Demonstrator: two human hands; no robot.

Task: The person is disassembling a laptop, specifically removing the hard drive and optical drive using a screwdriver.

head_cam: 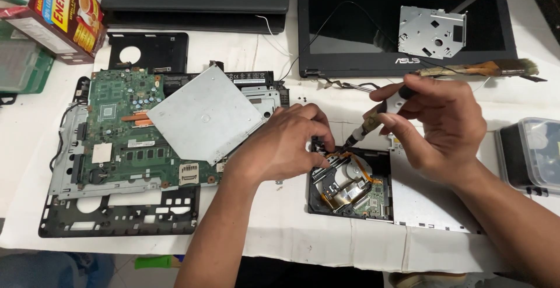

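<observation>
An opened optical disc drive (350,192) lies on the white table near the front edge, its black tray, silver metal parts and orange ribbon cable exposed. My left hand (286,142) rests on the drive's upper left corner, fingertips pressing on it. My right hand (434,127) holds a small screwdriver (373,121) with a black and white handle, its tip pointing down at the drive's top edge next to my left fingertips. The drive's silver cover plate (434,203) lies under my right wrist.
A stripped laptop base with a green motherboard (125,139) and a grey metal plate (204,119) sits at left. A detached laptop screen (402,25) carries a small silver bracket (431,31); a brush (490,68) lies below it. A plastic box (534,154) is at right, a red carton (61,14) top left.
</observation>
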